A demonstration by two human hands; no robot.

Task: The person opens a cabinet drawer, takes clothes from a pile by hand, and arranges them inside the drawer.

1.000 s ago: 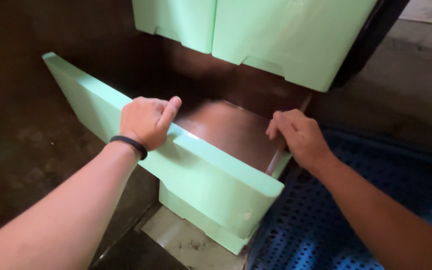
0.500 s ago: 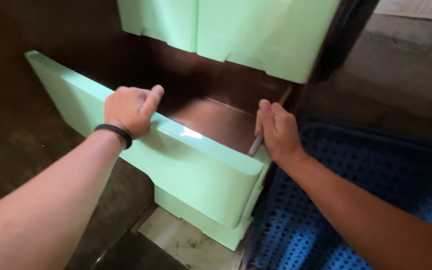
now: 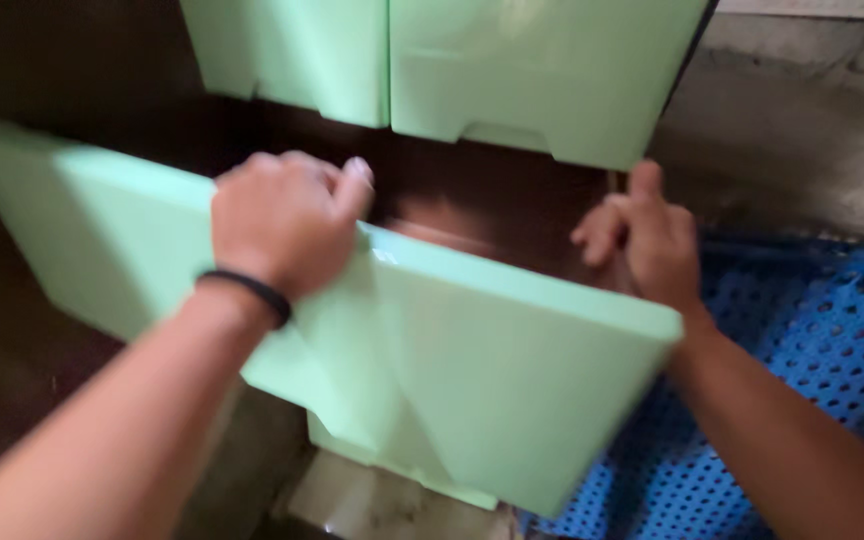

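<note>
Below the upper green drawers (image 3: 472,70), we hold the pulled-out green drawer (image 3: 492,380) — left hand (image 3: 282,220) clamped over its front rim, right hand (image 3: 647,245) curled on its right side, beside the blue perforated crate (image 3: 812,340).

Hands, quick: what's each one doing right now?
Left hand: closed over the top edge of the green drawer front.
Right hand: gripping the drawer's right side, fingers curled.

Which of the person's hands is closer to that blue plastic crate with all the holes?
The right. The right hand grips the green drawer's right end, just above the blue crate. The left hand holds the drawer's top edge further left, well away from the crate.
</note>
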